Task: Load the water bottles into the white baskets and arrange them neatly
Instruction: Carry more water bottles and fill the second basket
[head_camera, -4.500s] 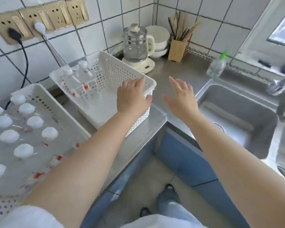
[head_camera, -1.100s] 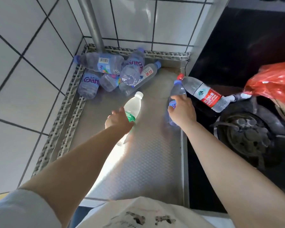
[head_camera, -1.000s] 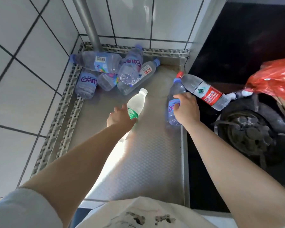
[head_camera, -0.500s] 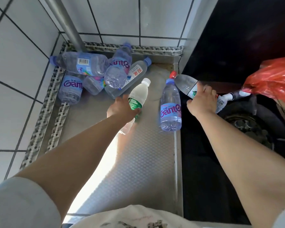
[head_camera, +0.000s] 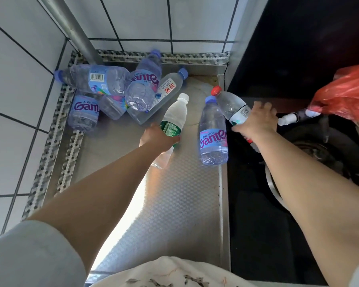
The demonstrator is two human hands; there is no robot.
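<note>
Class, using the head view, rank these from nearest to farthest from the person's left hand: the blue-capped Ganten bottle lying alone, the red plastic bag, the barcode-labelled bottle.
From the left hand:
1. Blue-capped Ganten bottle lying alone, just right.
2. Barcode-labelled bottle, back-left pile.
3. Red plastic bag, far right.

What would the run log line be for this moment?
phase: picking bottles | left hand: grips green-label bottle | right hand: grips red-cap bottle | Ganten bottle: lying between hands | baskets: out of view
</note>
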